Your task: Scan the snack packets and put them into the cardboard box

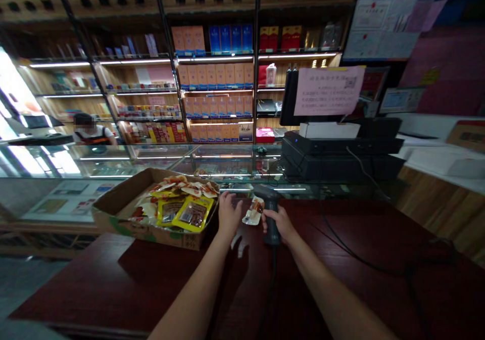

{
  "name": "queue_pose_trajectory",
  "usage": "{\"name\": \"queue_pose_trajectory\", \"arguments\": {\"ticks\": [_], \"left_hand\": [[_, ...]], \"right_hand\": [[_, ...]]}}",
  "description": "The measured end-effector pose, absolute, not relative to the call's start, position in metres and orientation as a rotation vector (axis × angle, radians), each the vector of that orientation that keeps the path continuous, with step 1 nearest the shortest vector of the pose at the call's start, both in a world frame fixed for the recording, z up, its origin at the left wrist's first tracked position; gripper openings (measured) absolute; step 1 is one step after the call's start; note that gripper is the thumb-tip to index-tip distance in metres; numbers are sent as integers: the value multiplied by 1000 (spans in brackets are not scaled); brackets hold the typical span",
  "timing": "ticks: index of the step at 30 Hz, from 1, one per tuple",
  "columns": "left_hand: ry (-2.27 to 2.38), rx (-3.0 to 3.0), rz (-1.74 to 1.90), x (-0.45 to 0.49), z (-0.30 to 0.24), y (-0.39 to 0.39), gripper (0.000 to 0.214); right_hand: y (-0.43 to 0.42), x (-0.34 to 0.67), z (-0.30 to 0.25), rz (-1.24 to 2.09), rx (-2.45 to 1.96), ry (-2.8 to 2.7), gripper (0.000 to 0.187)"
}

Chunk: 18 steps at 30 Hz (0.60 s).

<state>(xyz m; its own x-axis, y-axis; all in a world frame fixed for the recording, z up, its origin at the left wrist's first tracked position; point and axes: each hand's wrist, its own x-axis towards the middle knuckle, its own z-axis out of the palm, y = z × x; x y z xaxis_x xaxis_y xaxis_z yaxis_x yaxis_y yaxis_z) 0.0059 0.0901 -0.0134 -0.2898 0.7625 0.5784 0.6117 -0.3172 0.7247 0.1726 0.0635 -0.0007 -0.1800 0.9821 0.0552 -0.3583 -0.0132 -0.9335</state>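
Observation:
My right hand point(282, 223) is wrapped round the handle of a dark handheld barcode scanner point(272, 234), its head pointing away from me. At that hand's fingertips is a small white and reddish-brown snack packet point(252, 212); whether the fingers also pinch it, I cannot tell. My left hand point(228, 212) is empty, its fingers apart, between this packet and the right edge of an open cardboard box point(151, 229). Inside the box lie several snack packets, among them a yellow packet point(194, 213) with a clear window and more white and reddish ones.
A dark red tabletop point(151, 289) carries the box. Black cable point(341, 249) trails across its right side. Beyond stand a glass display counter point(159, 153) and a monitor point(290, 97) with a pink notice point(328, 91). A person point(94, 134) is at the far left, before stocked shelves.

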Motion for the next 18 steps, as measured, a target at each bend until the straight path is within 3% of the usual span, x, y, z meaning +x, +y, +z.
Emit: {"name": "queue_pose_trajectory", "arguments": {"ticks": [6,9,14,18], "left_hand": [[2066,1830,1035,42,-59,106,52],[2163,1881,886,44,-70,105,55],[1990,1755,1091,36,-71,109,26],[1644,1427,1419,28,-74,117,25]], "right_hand": [[66,205,-26,1468,-842,-969,36],[66,207,-35,1472,-852,-958,34],[63,198,-42,1511,-884,-1077,34],[56,190,-42,1590,-909,-1213,33]]}}
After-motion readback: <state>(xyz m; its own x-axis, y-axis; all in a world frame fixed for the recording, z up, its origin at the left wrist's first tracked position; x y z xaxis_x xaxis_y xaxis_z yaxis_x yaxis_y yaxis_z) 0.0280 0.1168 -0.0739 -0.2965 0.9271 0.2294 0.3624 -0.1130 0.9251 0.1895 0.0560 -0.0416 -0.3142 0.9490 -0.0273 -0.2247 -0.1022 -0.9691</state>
